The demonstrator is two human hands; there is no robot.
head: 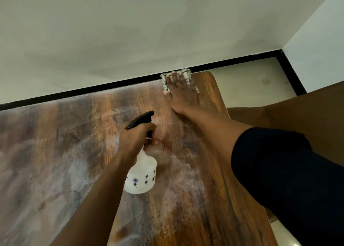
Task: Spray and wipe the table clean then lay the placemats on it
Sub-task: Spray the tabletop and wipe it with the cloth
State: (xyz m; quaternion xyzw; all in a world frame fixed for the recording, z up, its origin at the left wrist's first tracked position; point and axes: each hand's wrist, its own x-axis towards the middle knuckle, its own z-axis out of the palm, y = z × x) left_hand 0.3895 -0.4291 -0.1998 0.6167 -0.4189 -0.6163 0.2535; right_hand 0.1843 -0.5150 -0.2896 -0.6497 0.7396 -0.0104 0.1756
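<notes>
Wooden table (204, 199), one, wet-streaked. One spray bottle (141, 178), translucent plastic, likely light and slippery when wet; best held at the neck, where the left hand (135, 139) curls round it mid-table. One soft, limp cloth (176, 78) at the far right corner, pressed flat under the right hand (181, 92), fingers straight. No placemats in view.

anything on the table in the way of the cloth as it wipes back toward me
Yes, the spray bottle, gripped by the left hand, stands on the table left of and nearer than the cloth under the right hand. Straight back along the right edge, nothing visible blocks it.
</notes>
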